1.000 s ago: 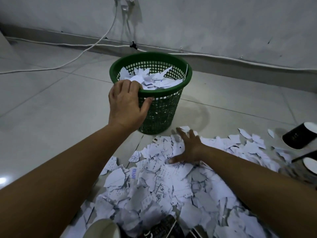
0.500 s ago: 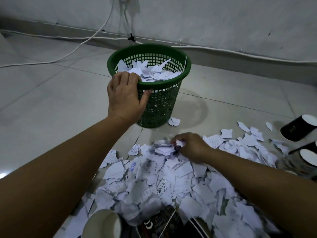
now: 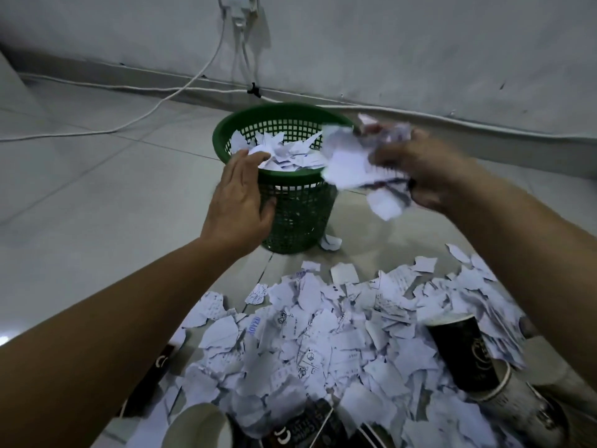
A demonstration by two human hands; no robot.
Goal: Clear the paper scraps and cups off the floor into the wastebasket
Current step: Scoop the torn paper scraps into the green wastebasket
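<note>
A green mesh wastebasket [image 3: 300, 218] stands on the tiled floor, partly filled with torn paper. My left hand [image 3: 240, 202] rests on its near left rim, thumb against the mesh wall. My right hand [image 3: 420, 166] is raised just right of the basket's rim, shut on a bunch of paper scraps [image 3: 352, 160] that hang over the basket's right edge. A large pile of torn paper scraps [image 3: 339, 344] covers the floor in front of me. Black paper cups lie in the pile at the right [image 3: 465, 354] and along the bottom [image 3: 310, 425].
White cables [image 3: 181, 92] run along the floor and up the grey wall behind the basket to a plug [image 3: 239, 4]. One loose scrap [image 3: 330, 242] lies at the basket's foot. A pale cup mouth [image 3: 197, 428] shows at the bottom edge.
My right hand closed on scraps in the pile, then lifted them up to the right side of the basket's rim. My left hand stayed on the rim.
</note>
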